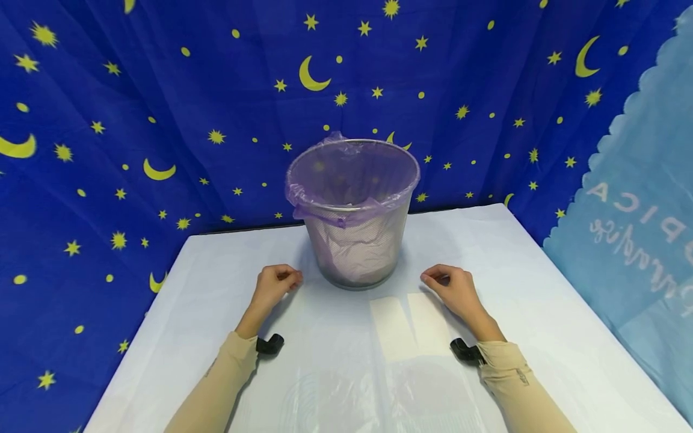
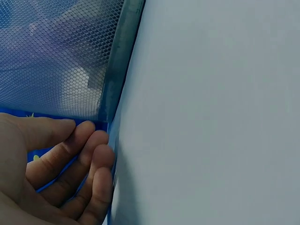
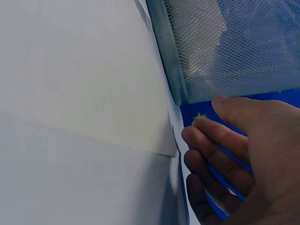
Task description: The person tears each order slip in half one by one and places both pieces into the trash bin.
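Observation:
A mesh wastebasket (image 1: pixel 354 246) stands upright at the back of the table, lined with a thin purple plastic bag (image 1: pixel 346 218) folded over its rim. My left hand (image 1: pixel 278 284) rests near the table to the left of the basket, fingers loosely curled, thumb close to the index fingertip. To the right of the basket, my right hand (image 1: pixel 449 287) is likewise loosely curled, with a gap between thumb and fingers in the right wrist view. Neither hand holds anything or touches the basket. Two pale cream pieces, like paper, (image 1: pixel 392 328) lie beside the right hand.
A white table (image 1: pixel 216 288) carries everything, with a glossy, see-through sheet-like area (image 1: pixel 346 391) near its front. Behind it hangs a blue curtain (image 1: pixel 243 90) with yellow moons and stars. Light blue cloth (image 1: pixel 639 252) hangs at the right. Black wrist cameras (image 1: pixel 271 344) sit at both cuffs.

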A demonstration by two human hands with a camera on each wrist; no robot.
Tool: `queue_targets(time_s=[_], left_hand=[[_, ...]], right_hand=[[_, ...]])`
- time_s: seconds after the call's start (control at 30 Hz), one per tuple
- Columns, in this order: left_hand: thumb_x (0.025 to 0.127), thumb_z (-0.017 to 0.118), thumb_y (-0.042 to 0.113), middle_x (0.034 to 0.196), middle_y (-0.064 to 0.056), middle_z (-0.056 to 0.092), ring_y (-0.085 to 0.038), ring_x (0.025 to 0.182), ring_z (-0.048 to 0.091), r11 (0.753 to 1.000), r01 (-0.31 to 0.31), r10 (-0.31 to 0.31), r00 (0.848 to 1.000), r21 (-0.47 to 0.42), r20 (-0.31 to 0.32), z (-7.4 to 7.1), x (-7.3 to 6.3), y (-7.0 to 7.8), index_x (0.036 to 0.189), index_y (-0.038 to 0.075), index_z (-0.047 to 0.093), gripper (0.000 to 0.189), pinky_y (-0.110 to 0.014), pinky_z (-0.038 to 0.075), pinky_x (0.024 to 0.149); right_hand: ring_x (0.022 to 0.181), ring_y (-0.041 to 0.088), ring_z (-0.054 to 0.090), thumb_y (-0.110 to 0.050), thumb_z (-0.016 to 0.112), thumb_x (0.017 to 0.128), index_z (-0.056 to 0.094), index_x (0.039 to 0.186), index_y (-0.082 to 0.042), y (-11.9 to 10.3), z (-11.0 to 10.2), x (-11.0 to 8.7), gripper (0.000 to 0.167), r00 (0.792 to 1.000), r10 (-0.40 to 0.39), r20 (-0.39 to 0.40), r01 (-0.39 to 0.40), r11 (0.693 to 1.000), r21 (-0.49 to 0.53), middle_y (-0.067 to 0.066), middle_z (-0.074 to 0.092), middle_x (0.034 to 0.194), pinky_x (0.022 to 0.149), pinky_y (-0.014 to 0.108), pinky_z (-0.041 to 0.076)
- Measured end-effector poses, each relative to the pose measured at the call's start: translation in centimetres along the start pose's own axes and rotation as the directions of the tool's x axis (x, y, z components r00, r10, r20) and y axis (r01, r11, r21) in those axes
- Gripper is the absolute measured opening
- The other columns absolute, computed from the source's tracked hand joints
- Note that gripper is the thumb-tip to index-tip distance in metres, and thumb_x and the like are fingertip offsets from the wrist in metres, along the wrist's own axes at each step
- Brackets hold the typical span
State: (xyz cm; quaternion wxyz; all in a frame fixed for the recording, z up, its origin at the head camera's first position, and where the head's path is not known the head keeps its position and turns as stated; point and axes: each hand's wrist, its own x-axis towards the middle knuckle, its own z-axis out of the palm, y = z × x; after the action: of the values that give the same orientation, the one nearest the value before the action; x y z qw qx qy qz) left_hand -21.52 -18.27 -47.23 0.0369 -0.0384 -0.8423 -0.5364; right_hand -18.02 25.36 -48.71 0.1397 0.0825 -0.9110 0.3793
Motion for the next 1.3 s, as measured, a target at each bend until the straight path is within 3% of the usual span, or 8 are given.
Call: queue_targets(time_s=[0.2, 0.63, 0.8, 0.97, 1.3], left_hand=[[0.095, 0.075, 0.007, 0.080, -0.013, 0.078, -0.016, 0.065, 0.068, 1.000, 0.002, -0.001, 1.000, 0.029, -0.013, 0.5, -0.2, 0.0, 0.090, -0.002, 0.080, 0.012, -0.021, 0.051, 0.059], [0.095, 0.075, 0.004, 0.084, -0.017, 0.078, -0.015, 0.070, 0.069, 0.999, -0.018, 0.020, 0.998, -0.026, 0.067, 2.8, -1.0, 0.9, 0.091, -0.006, 0.079, 0.011, -0.021, 0.052, 0.067], [0.094, 0.075, 0.004, 0.083, -0.015, 0.079, -0.008, 0.069, 0.068, 0.998, -0.056, 0.057, 0.992, -0.008, 0.112, 3.8, -1.5, 0.9, 0.091, -0.005, 0.079, 0.010, -0.020, 0.053, 0.068], [0.092, 0.077, 0.006, 0.081, -0.010, 0.079, -0.005, 0.069, 0.067, 0.994, -0.102, 0.097, 0.991, 0.042, 0.092, 4.5, -1.8, 0.7, 0.087, 0.001, 0.081, 0.008, -0.018, 0.051, 0.069], [0.092, 0.077, 0.005, 0.079, -0.009, 0.078, -0.014, 0.069, 0.072, 0.988, -0.148, 0.141, 0.984, 0.054, 0.111, 5.7, -2.6, 1.0, 0.086, 0.004, 0.081, 0.008, -0.020, 0.052, 0.069]], right_hand=[[0.082, 0.016, 0.075, -0.027, 0.080, 0.096, 0.082, 0.099, -0.016, -0.2, 0.3, -0.4, 0.012, 0.999, -0.047, -0.011, 0.047, 0.999, 0.008, -0.002, 0.080, 0.091, 0.078, 0.033, 0.059], [0.084, 0.018, 0.069, -0.025, 0.084, 0.092, 0.082, 0.096, -0.018, -1.2, 0.8, -0.7, 0.008, 0.995, -0.095, -0.039, 0.095, 0.995, -0.002, -0.003, 0.078, 0.090, 0.080, 0.043, 0.053], [0.088, 0.022, 0.069, -0.026, 0.088, 0.088, 0.083, 0.097, -0.016, -1.6, 1.3, -0.9, 0.014, 0.993, -0.116, -0.020, 0.116, 0.993, 0.016, -0.002, 0.078, 0.091, 0.083, 0.045, 0.053], [0.097, 0.023, 0.065, -0.029, 0.093, 0.082, 0.083, 0.102, -0.012, -2.2, 1.6, -0.9, 0.028, 0.988, -0.154, 0.028, 0.154, 0.988, 0.011, 0.000, 0.079, 0.099, 0.088, 0.047, 0.052], [0.101, 0.020, 0.062, -0.035, 0.096, 0.076, 0.082, 0.107, -0.014, -3.1, 2.0, -1.4, 0.040, 0.968, -0.217, 0.130, 0.222, 0.975, -0.029, -0.001, 0.078, 0.106, 0.092, 0.044, 0.051]])
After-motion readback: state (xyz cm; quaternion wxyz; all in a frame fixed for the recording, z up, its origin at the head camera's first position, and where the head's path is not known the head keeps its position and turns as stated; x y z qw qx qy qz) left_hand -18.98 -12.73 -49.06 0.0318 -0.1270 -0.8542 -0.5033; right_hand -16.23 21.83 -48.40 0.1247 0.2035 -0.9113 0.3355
